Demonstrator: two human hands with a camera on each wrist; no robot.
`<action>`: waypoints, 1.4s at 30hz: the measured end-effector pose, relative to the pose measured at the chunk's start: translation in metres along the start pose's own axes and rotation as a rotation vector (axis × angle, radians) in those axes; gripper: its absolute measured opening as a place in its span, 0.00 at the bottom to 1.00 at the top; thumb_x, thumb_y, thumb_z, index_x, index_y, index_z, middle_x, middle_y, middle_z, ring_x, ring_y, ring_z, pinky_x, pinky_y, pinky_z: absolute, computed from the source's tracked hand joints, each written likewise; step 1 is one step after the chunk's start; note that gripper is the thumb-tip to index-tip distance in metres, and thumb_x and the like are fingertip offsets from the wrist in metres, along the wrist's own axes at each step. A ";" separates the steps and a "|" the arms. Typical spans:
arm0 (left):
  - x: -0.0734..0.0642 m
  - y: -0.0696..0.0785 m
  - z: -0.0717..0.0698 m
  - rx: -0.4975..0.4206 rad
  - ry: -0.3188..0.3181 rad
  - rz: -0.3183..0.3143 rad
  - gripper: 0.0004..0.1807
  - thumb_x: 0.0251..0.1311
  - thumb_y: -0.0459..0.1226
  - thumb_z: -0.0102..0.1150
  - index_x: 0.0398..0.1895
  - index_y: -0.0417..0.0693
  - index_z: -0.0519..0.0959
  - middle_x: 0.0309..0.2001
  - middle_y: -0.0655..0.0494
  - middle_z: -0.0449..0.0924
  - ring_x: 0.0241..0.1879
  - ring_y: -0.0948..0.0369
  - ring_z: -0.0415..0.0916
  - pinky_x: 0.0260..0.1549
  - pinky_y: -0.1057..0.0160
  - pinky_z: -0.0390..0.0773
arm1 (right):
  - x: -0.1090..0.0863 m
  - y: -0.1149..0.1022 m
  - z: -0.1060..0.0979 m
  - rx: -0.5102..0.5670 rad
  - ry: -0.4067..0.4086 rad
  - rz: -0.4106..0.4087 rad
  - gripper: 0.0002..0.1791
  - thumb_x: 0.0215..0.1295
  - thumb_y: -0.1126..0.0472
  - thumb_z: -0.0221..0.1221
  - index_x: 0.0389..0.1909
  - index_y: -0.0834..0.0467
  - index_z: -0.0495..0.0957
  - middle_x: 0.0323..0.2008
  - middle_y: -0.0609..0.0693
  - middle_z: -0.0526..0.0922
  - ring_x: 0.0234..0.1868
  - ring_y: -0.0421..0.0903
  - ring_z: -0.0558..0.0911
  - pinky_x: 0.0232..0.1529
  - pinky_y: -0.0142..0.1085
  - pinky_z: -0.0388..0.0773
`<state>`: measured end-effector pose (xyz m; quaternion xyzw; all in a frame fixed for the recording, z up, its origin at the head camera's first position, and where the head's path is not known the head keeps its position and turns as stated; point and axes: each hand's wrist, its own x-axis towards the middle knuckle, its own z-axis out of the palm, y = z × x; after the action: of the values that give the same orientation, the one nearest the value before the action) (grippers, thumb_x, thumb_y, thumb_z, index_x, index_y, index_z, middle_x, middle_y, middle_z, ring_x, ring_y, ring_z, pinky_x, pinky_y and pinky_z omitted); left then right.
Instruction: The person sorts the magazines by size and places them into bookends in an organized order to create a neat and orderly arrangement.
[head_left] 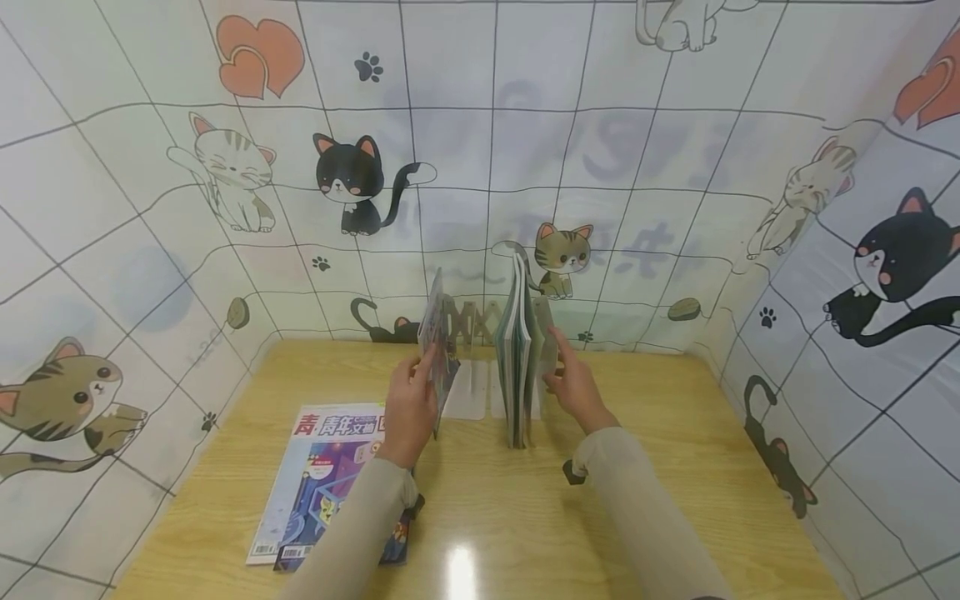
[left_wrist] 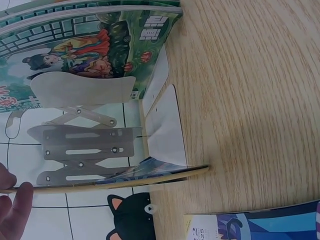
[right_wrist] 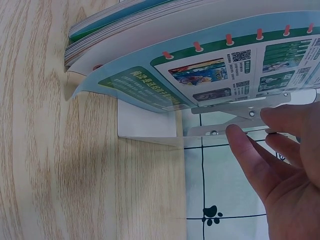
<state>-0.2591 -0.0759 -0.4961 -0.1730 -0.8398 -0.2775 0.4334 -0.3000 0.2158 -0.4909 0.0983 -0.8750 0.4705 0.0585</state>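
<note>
A white metal expandable bookend (head_left: 467,402) with a scissor-link back stands on the table. My left hand (head_left: 411,412) grips a thin upright magazine (left_wrist: 165,176) at the bookend's left side, its bottom edge close to the base. Several magazines (head_left: 517,367) stand upright together in the right section; their green illustrated cover (left_wrist: 75,45) faces left. At the far right, my right hand (right_wrist: 285,160) pinches the bookend's end plate between thumb and fingers, beside the light blue back cover (right_wrist: 215,60). Part of the linkage is hidden behind the magazines.
Two magazines (head_left: 337,483) lie overlapping on the wooden table (head_left: 495,508) at the left front, partly under my left forearm. A wall covering (head_left: 465,167) with cartoon cats and grid lines rises behind the table and along both sides.
</note>
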 end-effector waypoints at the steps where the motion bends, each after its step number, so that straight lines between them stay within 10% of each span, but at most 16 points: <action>1: 0.000 0.000 0.000 0.001 -0.006 -0.007 0.33 0.55 0.22 0.57 0.67 0.46 0.71 0.47 0.40 0.75 0.41 0.47 0.74 0.40 0.52 0.79 | 0.000 0.000 0.000 -0.002 0.000 -0.003 0.51 0.61 0.78 0.59 0.77 0.42 0.46 0.65 0.72 0.63 0.51 0.66 0.79 0.34 0.39 0.83; 42: -0.023 -0.011 -0.007 -0.049 0.011 0.002 0.26 0.54 0.24 0.61 0.59 0.43 0.77 0.46 0.42 0.74 0.44 0.49 0.73 0.33 0.57 0.82 | -0.002 0.000 0.000 -0.005 -0.013 0.004 0.52 0.61 0.78 0.59 0.77 0.40 0.45 0.66 0.72 0.61 0.51 0.66 0.79 0.36 0.40 0.83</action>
<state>-0.2475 -0.0902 -0.5148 -0.1828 -0.8303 -0.2984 0.4338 -0.2980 0.2156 -0.4910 0.0992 -0.8768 0.4677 0.0522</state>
